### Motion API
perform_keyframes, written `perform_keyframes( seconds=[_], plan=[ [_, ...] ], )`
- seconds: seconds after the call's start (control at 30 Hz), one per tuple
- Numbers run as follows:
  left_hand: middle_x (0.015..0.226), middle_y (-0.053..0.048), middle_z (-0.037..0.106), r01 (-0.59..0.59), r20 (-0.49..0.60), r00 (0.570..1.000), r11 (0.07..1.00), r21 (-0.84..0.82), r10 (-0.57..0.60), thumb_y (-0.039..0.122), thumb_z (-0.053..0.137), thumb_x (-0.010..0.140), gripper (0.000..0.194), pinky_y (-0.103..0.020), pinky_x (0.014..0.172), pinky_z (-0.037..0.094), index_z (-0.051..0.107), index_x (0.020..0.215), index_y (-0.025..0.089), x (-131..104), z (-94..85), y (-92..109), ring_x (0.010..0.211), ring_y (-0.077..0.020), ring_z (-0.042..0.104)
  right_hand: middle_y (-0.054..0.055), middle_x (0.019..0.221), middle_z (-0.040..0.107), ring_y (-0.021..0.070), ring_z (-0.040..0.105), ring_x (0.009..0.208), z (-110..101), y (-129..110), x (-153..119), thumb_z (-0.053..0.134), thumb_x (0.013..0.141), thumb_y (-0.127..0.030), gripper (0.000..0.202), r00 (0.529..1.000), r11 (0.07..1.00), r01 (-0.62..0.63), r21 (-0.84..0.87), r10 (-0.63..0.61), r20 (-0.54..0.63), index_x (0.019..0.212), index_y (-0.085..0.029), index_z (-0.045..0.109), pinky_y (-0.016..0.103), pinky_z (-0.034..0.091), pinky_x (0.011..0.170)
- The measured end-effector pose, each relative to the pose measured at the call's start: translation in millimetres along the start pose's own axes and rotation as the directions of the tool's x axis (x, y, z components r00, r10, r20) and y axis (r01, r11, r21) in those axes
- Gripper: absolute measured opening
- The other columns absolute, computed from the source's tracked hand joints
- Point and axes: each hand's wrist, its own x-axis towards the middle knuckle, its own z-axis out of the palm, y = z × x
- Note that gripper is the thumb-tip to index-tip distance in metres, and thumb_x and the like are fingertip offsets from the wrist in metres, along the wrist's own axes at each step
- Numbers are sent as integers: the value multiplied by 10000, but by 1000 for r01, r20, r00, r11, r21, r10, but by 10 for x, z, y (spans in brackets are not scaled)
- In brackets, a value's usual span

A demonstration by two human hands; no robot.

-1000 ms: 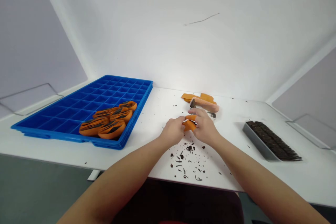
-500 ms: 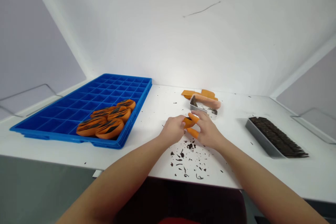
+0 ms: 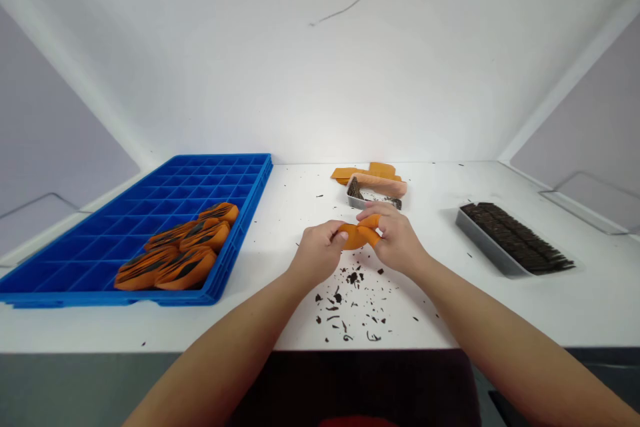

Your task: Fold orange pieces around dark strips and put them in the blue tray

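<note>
My left hand (image 3: pixel 317 252) is closed in a pinch on the left part of a small orange wrapper (image 3: pixel 353 238), its thumb across the near face. My right hand (image 3: pixel 397 240) wears orange covers on thumb and index finger. Those two fingertips come together at the wrapper's right edge and pinch it. What lies inside the wrapper is hidden now. Dark flakes and crumbs (image 3: pixel 354 278) are scattered on the white table below both hands.
To the left, a blue compartment tray (image 3: pixel 220 273) holds several orange wrapped bundles (image 3: pixel 187 267) with dark strips. Behind my hands stand a small container (image 3: pixel 357 203) with dark bits and flat orange sheets (image 3: pixel 383 170). A metal tray (image 3: pixel 493 250) of stacked dark pieces lies right.
My right thumb and index finger have closed onto the wrapper's edge; earlier they were apart. The dark filling that showed in the wrapper is now covered. The camera view has shifted.
</note>
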Motion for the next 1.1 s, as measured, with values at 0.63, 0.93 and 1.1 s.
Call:
perform_keyframes(
  seconds=[0.63, 0.93, 1.1],
  plan=[
    [655, 11, 577, 54, 109, 993, 994, -100, -43, 306, 581, 763, 161, -230, 544, 402, 628, 755, 152, -10, -60, 45, 576, -97, 480, 47, 955, 623, 256, 494, 1131, -12, -191, -51, 518, 811, -202, 105, 998, 998, 52, 30, -50, -37, 764, -218, 611, 469, 472, 881],
    [669, -1, 561, -4, 152, 988, 989, -148, 26, 339, 475, 838, 252, -239, 565, 388, 593, 728, 146, -17, -57, 68, 615, -107, 470, 49, 976, 628, 239, 510, 1113, 1, -198, -60, 522, 831, -217, 120, 996, 997, 57, 55, -53, -74, 859, -229, 638, 463, 463, 905],
    [718, -11, 586, -13, 104, 994, 990, -137, 27, 339, 457, 843, 265, -252, 610, 407, 623, 765, 148, -4, -73, 79, 672, -126, 497, 39, 964, 627, 226, 539, 1056, 22, -200, -64, 526, 837, -266, 136, 998, 996, -8, 93, 15, -65, 911, -245, 638, 465, 460, 900]
  ],
)
